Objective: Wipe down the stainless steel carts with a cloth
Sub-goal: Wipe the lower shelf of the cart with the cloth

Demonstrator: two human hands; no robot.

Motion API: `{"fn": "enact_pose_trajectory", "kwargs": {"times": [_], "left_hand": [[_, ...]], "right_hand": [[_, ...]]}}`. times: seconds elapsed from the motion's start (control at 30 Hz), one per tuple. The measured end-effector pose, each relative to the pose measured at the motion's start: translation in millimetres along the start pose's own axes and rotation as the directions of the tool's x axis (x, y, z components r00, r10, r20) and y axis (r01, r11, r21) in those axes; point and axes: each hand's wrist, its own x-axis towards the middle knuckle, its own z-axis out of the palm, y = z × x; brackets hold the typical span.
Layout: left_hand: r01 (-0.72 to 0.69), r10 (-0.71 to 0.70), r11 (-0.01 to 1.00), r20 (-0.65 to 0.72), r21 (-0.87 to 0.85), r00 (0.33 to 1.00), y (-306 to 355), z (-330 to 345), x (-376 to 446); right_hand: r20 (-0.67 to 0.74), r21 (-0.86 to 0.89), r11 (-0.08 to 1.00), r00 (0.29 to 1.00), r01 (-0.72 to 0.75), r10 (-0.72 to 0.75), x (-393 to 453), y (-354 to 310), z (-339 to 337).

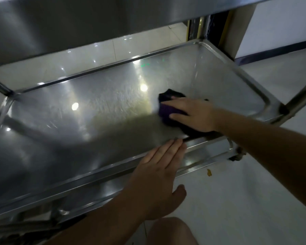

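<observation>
Head view. The right hand [193, 114] lies flat, fingers straight and together, pressing down on a dark purple-and-black folded cloth [168, 110]. The cloth sits on the middle shelf of a stainless steel cart [95, 110]; it shows beyond the fingertips and under the palm, toward the near-right part of the shelf. No curl of the fingers round the cloth: the grip is an open, flat press.

The left hand [159, 175] is also open, fingers straight and close together, thumb spread off to the right. Its fingertips reach the raised near rim of the shelf [198, 138], just short of the cloth; the palm hangs over the rim, and contact cannot be told. It holds nothing.

Above both hands, the underside of the cart's upper shelf [78, 23] fills the top of the frame. Right of the right hand, a round steel cart leg [300, 96] rises at the shelf corner. Below the right forearm, a small yellow scrap [209, 172] lies on the pale tiled floor [237, 200]. A bare knee [171, 232] shows at the bottom edge.
</observation>
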Motion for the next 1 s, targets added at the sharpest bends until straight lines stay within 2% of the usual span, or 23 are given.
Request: {"fn": "enact_pose_trajectory", "kwargs": {"times": [0.07, 0.1, 0.17, 0.23, 0.27, 0.3, 0.33, 0.4, 0.47, 0.53, 0.6, 0.63, 0.7, 0.77, 0.87, 0.9, 0.93, 0.97, 1.0], "left_hand": [[0.001, -0.001, 1.0, 0.001, -0.008, 1.0, 0.4, 0.6, -0.5], [0.001, -0.001, 1.0, 0.0, -0.015, 1.0, 0.7, 0.9, -0.1], [0.0, 0.0, 0.999, 0.002, -0.033, 1.0, 1.1, 1.5, 0.0], [-0.002, 0.002, 0.999, -0.003, -0.034, 1.0, 1.0, 2.7, 0.6], [-0.002, 0.002, 1.0, -0.003, -0.029, 1.0, 0.9, 3.6, 0.8], [-0.002, 0.002, 1.0, -0.005, -0.028, 1.0, 0.8, 4.6, 1.0], [-0.001, 0.001, 1.0, -0.011, -0.029, 1.0, 0.5, 5.6, 1.2], [-0.003, 0.002, 0.999, -0.024, -0.033, 1.0, -0.3, 6.3, 2.0], [-0.006, 0.006, 1.0, -0.031, -0.03, 1.0, -0.3, 6.8, 2.0], [-0.001, 0.001, 1.0, -0.037, -0.017, 0.999, 0.1, 6.9, 0.3], [0.0, 0.0, 1.0, -0.037, -0.002, 0.999, 1.3, 7.5, -1.2], [0.0, 0.0, 1.0, -0.032, -0.006, 0.999, 2.3, 7.6, -2.0], [-0.003, 0.003, 1.0, -0.017, -0.019, 1.0, 3.4, 6.9, -2.7], [-0.003, 0.003, 1.0, -0.015, -0.025, 1.0, 3.6, 5.3, -2.6], [0.004, -0.004, 0.999, -0.006, -0.033, 1.0, 4.0, 3.8, -2.7], [0.004, -0.004, 0.999, -0.007, -0.035, 1.0, 4.1, 3.8, -2.6], [0.006, -0.006, 0.999, -0.009, -0.035, 1.0, 3.7, 4.0, -2.2], [0.007, -0.008, 0.999, -0.012, -0.034, 1.0, 3.2, 4.4, -1.8], [0.006, -0.006, 0.999, -0.018, -0.032, 1.0, 2.8, 5.0, -1.2]], "right_hand": [[-0.066, 0.014, 0.988, 0.986, -0.152, 0.153, -15.5, 41.3, -18.7], [-0.134, 0.004, 0.961, 0.952, -0.276, 0.274, -19.2, 68.2, -31.1], [-0.277, -0.009, 0.837, 0.806, -0.547, 0.523, -20.3, 120.7, -55.4], [-0.357, -0.01, 0.699, 0.656, -0.715, 0.665, -8.0, 146.6, -68.2], [-0.366, 0.003, 0.665, 0.618, -0.747, 0.696, 3.9, 145.9, -67.3], [-0.358, 0.028, 0.662, 0.61, -0.749, 0.706, 17.6, 137.2, -63.3], [-0.336, 0.058, 0.681, 0.628, -0.73, 0.702, 31.6, 121.9, -56.8], [-0.276, 0.075, 0.779, 0.738, -0.623, 0.616, 49.0, 79.3, -39.3], [-0.198, 0.024, 0.905, 0.885, -0.425, 0.421, 45.3, 36.0, -16.1], [-0.113, -0.011, 0.979, 0.973, -0.202, 0.2, 16.1, -1.3, 1.1], [-0.069, 0.045, 0.995, 0.994, -0.085, 0.088, -25.8, -16.1, 7.3], [-0.067, 0.073, 0.993, 0.993, -0.092, 0.096, -44.4, -13.5, 4.6], [-0.102, 0.066, 0.974, 0.97, -0.216, 0.222, -68.4, 11.2, -6.0], [-0.207, 0.04, 0.91, 0.888, -0.412, 0.411, -77.9, 52.1, -18.6], [-0.396, 0.08, 0.698, 0.62, -0.711, 0.677, -72.6, 104.4, -33.5], [-0.425, 0.091, 0.625, 0.538, -0.775, 0.728, -64.6, 111.9, -35.4], [-0.439, 0.094, 0.576, 0.486, -0.812, 0.756, -53.2, 113.6, -35.6], [-0.431, 0.097, 0.559, 0.471, -0.824, 0.769, -40.7, 109.8, -34.7], [-0.4, 0.097, 0.583, 0.504, -0.807, 0.765, -28.1, 100.4, -32.8]]}}
